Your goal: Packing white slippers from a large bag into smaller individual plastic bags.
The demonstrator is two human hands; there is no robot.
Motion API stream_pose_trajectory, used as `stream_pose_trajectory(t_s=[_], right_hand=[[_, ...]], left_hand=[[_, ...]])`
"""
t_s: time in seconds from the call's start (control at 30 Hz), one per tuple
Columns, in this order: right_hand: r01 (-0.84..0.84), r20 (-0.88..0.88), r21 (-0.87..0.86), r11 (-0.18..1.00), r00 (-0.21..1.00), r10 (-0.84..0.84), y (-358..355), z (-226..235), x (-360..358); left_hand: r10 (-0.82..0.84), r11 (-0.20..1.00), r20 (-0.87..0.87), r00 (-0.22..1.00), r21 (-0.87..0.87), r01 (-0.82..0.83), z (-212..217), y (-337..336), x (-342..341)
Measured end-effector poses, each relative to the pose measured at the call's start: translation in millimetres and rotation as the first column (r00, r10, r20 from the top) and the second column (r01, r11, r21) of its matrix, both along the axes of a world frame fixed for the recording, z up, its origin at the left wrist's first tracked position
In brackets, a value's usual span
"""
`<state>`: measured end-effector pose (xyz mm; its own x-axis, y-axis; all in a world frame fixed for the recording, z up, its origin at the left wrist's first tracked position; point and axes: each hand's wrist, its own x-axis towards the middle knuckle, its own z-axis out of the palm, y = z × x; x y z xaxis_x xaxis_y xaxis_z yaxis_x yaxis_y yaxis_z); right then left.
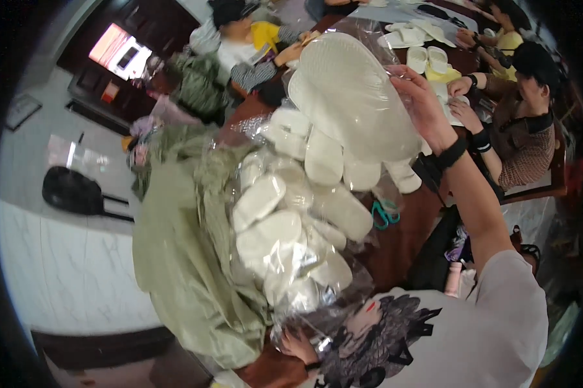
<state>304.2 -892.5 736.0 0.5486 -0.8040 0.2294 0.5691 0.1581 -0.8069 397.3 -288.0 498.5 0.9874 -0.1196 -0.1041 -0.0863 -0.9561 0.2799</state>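
- Holding the wrapped white slippers [353,103] up above the far end of the clear bag of white slippers [269,236], the right hand [424,100] has its fingers bent round their right edge, gripping the clear film rather than spread wide.
- Low at the near end of the clear bag of white slippers, the left hand [299,347] is at the plastic; part of it is hidden, so I cannot tell how far it is closed or whether it grips.
- The step in hand looks to be handling the wrapped white slippers apart from the bagged heap; whether they are coming out or going in, I cannot tell.
- The next move seems to call for a firm hold on that slippery film, with the left hand steadying the loose plastic of the bag so that nothing in the heap slides.
- To the left of the clear bag of white slippers, a pale green sack [181,252] lies bunched against it and could snag the film.
- Just right of the bag, teal-handled scissors [386,215] rest on the reddish-brown table [398,258]; the near forearm should keep clear of them.
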Motion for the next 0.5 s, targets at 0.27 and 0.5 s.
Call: stream_pose_trajectory(t_s=[0.27, 0.5], right_hand=[[-0.441, -0.408, -0.64, 0.629, 0.889, 0.209, 223.9, 20.7, -14.2], [-0.906, -0.86, -0.413, 0.092, 0.421, 0.286, 333.5, -103.1, -31.6]], left_hand=[[0.06, 0.7, -0.069, 0.996, -0.708, -0.092, -12.0, 42.6, 41.4], [0.029, 0.102, -0.629, 0.777, -0.771, -0.628, 25.0, 84.6, 32.8]])
